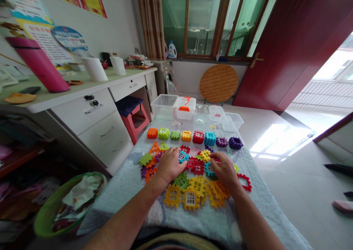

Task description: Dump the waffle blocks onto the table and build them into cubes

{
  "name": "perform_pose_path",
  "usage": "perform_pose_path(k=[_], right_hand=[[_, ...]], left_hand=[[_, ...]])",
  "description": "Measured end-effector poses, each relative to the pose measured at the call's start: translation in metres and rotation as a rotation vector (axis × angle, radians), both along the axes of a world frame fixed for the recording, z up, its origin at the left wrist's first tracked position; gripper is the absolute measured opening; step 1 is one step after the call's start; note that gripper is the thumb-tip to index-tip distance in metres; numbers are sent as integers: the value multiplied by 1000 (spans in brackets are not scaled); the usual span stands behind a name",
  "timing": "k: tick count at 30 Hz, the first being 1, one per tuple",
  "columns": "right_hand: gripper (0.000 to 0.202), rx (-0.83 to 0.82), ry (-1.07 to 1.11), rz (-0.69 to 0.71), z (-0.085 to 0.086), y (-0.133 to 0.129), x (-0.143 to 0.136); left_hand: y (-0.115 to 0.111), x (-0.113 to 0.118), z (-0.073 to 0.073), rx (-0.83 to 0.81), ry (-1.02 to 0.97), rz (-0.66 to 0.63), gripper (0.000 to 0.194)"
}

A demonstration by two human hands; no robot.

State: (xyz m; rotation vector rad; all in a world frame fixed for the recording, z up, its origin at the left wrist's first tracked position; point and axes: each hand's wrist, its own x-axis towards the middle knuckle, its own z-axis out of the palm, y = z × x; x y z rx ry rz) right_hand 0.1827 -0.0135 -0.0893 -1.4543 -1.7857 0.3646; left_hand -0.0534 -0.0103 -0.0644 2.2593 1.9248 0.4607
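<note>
My left hand is closed around a light-blue building tile with a white window grid, thumb at its lower edge. My right hand has its fingertips at the edge of a small yellow building tile and looks pinched on it. Just under those fingers lies another blue window tile. Red tiles are spread between the hands. Nearer to me lie yellow tiles and a green one. Orange tiles are left of my left hand.
A row of joined cubes, from orange to dark purple, stands across the cloth-covered table. Behind it are clear plastic boxes, one with an orange latch. A pink stool and a green basket stand at the left.
</note>
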Motion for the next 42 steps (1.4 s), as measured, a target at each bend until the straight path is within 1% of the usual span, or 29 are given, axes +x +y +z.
perform_pose_path(k=[7, 11, 14, 16, 19, 23, 25, 27, 29, 32, 35, 39, 42], right_hand=[[17, -7, -7, 7, -1, 0, 1], [17, 5, -3, 12, -1, 0, 0], [17, 6, -2, 19, 0, -1, -1], [16, 4, -1, 19, 0, -1, -1], [16, 6, -3, 13, 0, -1, -1], [16, -9, -20, 28, 4, -1, -3], [15, -17, -56, 83, 9, -2, -8], [17, -27, -113, 170, 14, -3, -14], [27, -36, -175, 245, 18, -4, -21], [47, -57, -250, 300, 19, -3, -29], [62, -97, -304, 348, 18, 0, -34], [71, -145, -369, 434, 21, 4, -40], [73, -171, -409, 414, 28, 3, -43]], left_hand=[[-3, 0, 2, -23, 41, -27, 48], [-3, -1, 2, -39, 21, -35, 47], [-1, -2, 3, -15, -1, -58, 48], [0, -2, 5, 12, -27, -107, 51], [1, 1, 10, 39, -83, -245, 56], [2, 10, 11, 17, -89, -408, 65], [3, 13, 9, -12, -80, -458, 68], [4, 13, 6, -39, -90, -491, 70], [5, 10, 6, -47, -123, -507, 71], [6, -1, 8, -15, -196, -488, 70], [8, -18, 10, 68, -281, -409, 59], [15, -48, 7, 251, -362, -233, 38], [22, -71, 0, 358, -367, -98, 28]])
